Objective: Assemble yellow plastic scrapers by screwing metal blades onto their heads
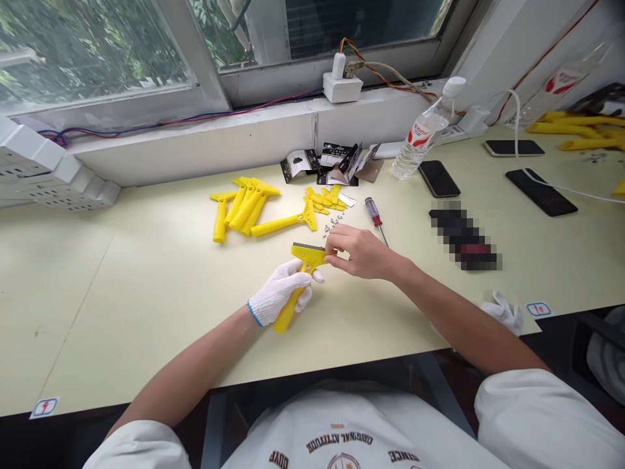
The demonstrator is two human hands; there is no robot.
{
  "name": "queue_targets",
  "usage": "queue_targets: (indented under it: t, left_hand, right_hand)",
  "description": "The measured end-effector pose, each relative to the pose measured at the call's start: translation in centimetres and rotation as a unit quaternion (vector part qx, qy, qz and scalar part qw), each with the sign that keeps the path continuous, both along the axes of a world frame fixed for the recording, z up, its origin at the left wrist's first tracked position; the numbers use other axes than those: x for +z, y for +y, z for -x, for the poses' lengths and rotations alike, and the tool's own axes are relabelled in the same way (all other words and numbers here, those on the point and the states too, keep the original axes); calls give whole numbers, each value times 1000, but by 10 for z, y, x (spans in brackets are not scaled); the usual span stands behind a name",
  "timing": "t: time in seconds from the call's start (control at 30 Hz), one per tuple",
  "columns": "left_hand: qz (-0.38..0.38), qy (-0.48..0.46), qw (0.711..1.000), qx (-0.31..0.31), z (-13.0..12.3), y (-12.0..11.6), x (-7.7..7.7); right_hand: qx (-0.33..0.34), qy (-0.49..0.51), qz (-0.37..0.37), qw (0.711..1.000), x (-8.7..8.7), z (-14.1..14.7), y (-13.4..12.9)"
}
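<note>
My left hand (286,290), in a white knit glove, is wrapped round the handle of a yellow scraper (289,311) with a dark strip along its head. My bare right hand (359,253) has its fingers closed at the right end of that head; whether a small part is between the fingertips is hidden. Just beyond lie small screws (334,223), yellow plates (323,198) and a screwdriver (375,213) with a clear and red handle. More yellow scraper handles (249,203) lie on the table (161,280) at the back left.
Black printed cards (336,163) lie by the wall. A water bottle (422,130) stands beside a phone (439,179). Two more phones and a white cable are at the right. A white glove (504,312) lies at the front edge, and white boxes (53,169) sit back left.
</note>
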State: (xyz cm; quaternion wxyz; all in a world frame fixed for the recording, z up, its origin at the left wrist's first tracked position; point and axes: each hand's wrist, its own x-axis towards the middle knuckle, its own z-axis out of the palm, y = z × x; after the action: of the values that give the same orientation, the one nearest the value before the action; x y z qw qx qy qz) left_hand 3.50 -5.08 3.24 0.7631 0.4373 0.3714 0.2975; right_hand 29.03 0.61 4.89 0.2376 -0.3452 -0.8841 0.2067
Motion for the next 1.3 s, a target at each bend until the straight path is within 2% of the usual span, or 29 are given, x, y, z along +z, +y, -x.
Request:
queue_targets:
  t: [0.17,0.27,0.33,0.4,0.47,0.53,0.6,0.7,0.77,0.83,0.87,0.9,0.97,1.03,1.1,1.2,1.3]
  left_hand:
    - [11,-11,1000,9,0,0,1]
    - [31,-28,999,23,0,0,1]
    - [52,-36,997,38,1,0,1]
    - [70,-37,996,49,2,1,1]
    - [79,-38,994,58,3,2,1]
    - [80,-43,993,73,2,3,1]
    - [76,-53,992,85,1,3,0]
    - [65,-73,991,92,0,3,-2]
    - [61,-85,990,95,-1,3,-4]
    - [59,-91,989,101,-1,3,-6]
    - [58,-93,989,102,-1,3,-7]
    - [57,-94,989,103,-1,3,-7]
    - [56,-95,989,103,-2,3,-8]
    - [56,-96,988,103,-3,3,-8]
    - [57,-99,987,109,-4,3,-7]
    - [66,-104,985,124,-5,4,-7]
    - [70,-107,983,134,-5,5,-9]
  right_hand:
    - [-37,76,94,992,-3,5,2]
    - [-67,134,148,978,1,-4,10]
    - [-161,153,143,965,5,-19,21]
    - [-317,104,80,939,5,-40,34]
    - [-450,-40,15,892,1,-62,48]
    - [-501,-158,67,848,-7,-79,60]
    - [-485,-203,133,840,-15,-88,68]
    - [-421,-182,177,871,-22,-89,72]
    - [-386,-123,197,893,-21,-85,71]
    - [-353,15,242,904,-15,-81,68]
    - [-328,115,270,898,-11,-79,66]
    - [-296,221,295,881,-6,-77,63]
    - [-223,398,320,830,3,-71,57]
    - [-170,496,310,793,12,-63,50]
    - [-157,540,274,780,17,-55,43]
    - [-178,567,192,781,17,-45,36]
    - [-198,558,149,792,12,-41,36]
